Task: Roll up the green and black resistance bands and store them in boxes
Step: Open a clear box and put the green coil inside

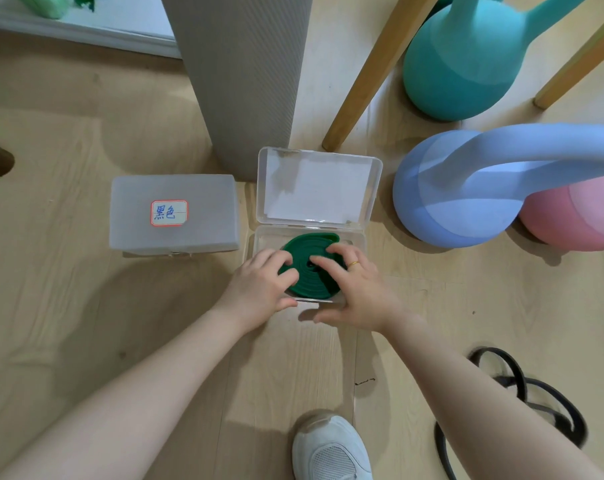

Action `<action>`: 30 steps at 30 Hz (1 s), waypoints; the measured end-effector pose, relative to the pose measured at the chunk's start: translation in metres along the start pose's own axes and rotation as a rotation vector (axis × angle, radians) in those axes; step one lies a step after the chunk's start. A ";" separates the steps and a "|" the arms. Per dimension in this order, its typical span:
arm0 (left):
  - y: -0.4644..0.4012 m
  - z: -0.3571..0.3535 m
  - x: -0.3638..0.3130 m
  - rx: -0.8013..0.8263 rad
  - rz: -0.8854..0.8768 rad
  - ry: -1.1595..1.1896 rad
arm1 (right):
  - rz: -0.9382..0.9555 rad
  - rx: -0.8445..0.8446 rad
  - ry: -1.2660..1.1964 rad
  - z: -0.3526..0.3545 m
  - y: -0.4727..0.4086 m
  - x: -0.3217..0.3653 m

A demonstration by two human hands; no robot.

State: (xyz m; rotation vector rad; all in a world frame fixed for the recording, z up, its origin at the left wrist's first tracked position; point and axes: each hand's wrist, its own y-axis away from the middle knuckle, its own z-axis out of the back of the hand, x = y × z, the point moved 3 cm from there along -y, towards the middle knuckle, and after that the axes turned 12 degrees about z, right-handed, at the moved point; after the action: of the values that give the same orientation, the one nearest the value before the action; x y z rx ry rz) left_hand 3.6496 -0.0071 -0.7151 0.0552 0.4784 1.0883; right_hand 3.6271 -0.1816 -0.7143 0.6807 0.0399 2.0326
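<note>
Pressing down with both hands, you were tucking the rolled green band into the open clear box on the floor. Your left hand lay on the coil's left side and your right hand on its right, fingers bent a little and pushing flat, not wrapped around it. The coil looked ready to spring open, so next you likely needed to hold it down and close the lid. The black band lay loose near your right arm, and the shut labelled box waited just beside the open one.
</note>
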 end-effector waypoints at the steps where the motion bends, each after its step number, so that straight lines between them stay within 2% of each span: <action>1: 0.001 -0.002 -0.001 -0.020 0.009 0.018 | 0.055 -0.048 0.118 -0.004 0.004 0.003; 3: -0.001 -0.004 -0.003 -0.061 0.032 0.055 | 0.078 -0.151 0.281 -0.009 0.007 0.004; 7: -0.014 -0.004 -0.004 -0.124 0.152 0.130 | 0.002 -0.325 0.330 -0.002 -0.002 -0.004; 10: -0.030 0.003 -0.010 -0.115 0.264 0.149 | -0.113 -0.331 0.318 0.008 -0.017 -0.010; 13: -0.043 0.004 -0.008 -0.068 0.309 0.085 | -0.188 -0.243 0.305 0.014 -0.029 -0.009; 16: -0.041 0.011 -0.007 -0.019 0.251 0.074 | -0.223 -0.176 0.241 0.019 -0.031 -0.004; 20: -0.018 0.034 0.007 -0.041 0.157 0.143 | -0.248 -0.232 0.128 0.026 -0.007 0.022; 25: 0.005 0.070 0.024 0.115 0.070 0.127 | -0.288 -0.082 0.078 0.027 0.047 0.073; 30: 0.030 0.110 0.003 0.164 -0.052 0.148 | -0.417 -0.007 0.079 0.051 0.096 0.117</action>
State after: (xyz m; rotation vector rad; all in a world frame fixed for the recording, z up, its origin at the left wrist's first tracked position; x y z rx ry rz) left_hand 3.6689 0.0300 -0.6094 0.1064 0.6983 1.0046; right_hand 3.5309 -0.1517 -0.5910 0.5357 0.2043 1.6553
